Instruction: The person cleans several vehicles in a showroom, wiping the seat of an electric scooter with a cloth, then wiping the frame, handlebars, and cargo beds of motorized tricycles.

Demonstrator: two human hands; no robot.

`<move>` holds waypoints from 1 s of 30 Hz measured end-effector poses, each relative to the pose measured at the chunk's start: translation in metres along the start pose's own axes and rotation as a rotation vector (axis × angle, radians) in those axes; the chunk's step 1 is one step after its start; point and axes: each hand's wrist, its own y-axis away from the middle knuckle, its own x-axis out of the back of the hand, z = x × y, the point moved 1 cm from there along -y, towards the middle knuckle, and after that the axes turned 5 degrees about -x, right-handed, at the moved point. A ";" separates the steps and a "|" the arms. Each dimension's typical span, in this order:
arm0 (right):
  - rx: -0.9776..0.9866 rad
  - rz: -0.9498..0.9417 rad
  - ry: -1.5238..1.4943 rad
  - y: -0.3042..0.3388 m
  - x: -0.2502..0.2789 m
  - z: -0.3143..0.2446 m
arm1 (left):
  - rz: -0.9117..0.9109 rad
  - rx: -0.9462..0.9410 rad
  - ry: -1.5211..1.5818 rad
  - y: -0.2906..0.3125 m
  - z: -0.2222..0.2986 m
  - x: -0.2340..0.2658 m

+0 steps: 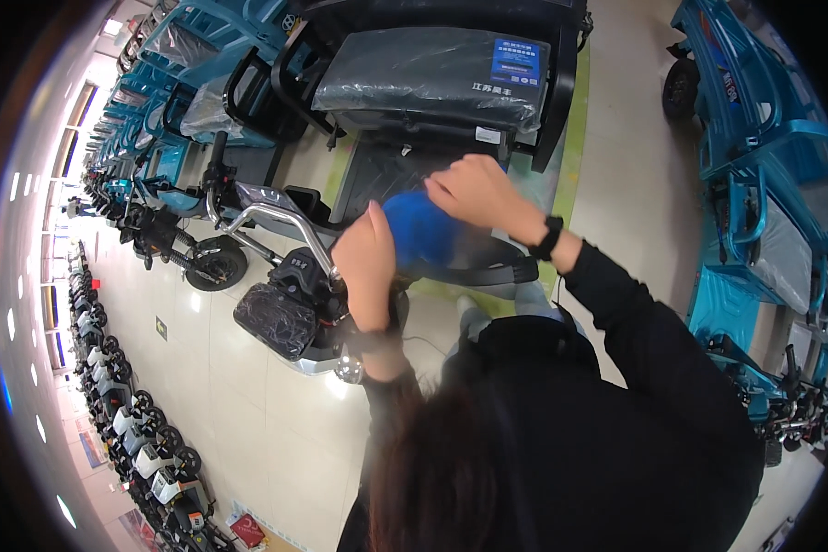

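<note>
Between my two hands hangs a blue cloth (pixel 419 228), smeared a little by motion. My left hand (pixel 366 262) is closed on its left edge, thumb on top. At the upper right of the cloth my right hand (pixel 484 195) is closed with bent fingers; a dark band circles that wrist. Beneath them is the front of a cargo tricycle, with chrome bars (pixel 285 221) and a black handlebar grip (pixel 497 274). Beyond my hands sits its grey-black bench seat (pixel 423 78), wrapped in clear plastic. A plastic-covered rear-view mirror (pixel 274 319) lies left of my left hand.
Teal cargo tricycles (pixel 745 184) stand on the right, and more line the far left. A black two-wheeler's wheel (pixel 217 263) is left of the handlebar. Rows of scooters (pixel 147 442) run along the left side. Pale tiled floor (pixel 221 386) lies between.
</note>
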 end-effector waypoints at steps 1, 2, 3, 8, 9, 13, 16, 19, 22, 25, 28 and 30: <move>0.081 0.220 -0.010 0.012 -0.003 -0.001 | 0.041 0.007 -0.001 0.010 0.003 0.000; 0.146 0.361 -0.018 0.022 -0.004 -0.003 | 0.107 -0.067 -0.003 0.020 0.008 0.002; 0.147 0.360 -0.020 0.025 -0.005 -0.006 | 0.107 -0.064 -0.004 0.027 0.013 0.003; 0.060 0.603 0.000 0.034 -0.012 -0.003 | 0.358 -0.075 -0.074 0.043 0.047 -0.017; 0.057 0.609 0.000 0.028 -0.012 -0.003 | 0.430 -0.034 -0.068 0.043 0.052 -0.021; -0.229 0.286 0.036 0.009 -0.008 0.002 | 0.393 -0.049 -0.034 0.018 0.062 -0.029; -0.290 0.069 0.019 -0.010 -0.006 0.006 | 0.235 -0.052 0.083 -0.008 0.050 -0.012; -0.301 -0.115 -0.001 -0.024 -0.005 0.026 | 0.160 -0.103 0.159 -0.027 0.046 -0.011; -0.316 -0.261 -0.089 -0.031 -0.001 0.035 | -0.008 -0.129 0.169 -0.031 0.043 -0.013; -0.357 -0.237 -0.141 -0.011 0.002 0.020 | 0.183 -0.096 0.126 -0.015 0.051 -0.012; -0.164 0.275 -0.201 0.022 -0.009 0.012 | 0.394 -0.216 0.149 0.014 0.051 -0.024; -0.014 0.739 -0.209 0.038 -0.010 0.018 | 0.546 -0.341 0.153 0.029 0.058 -0.044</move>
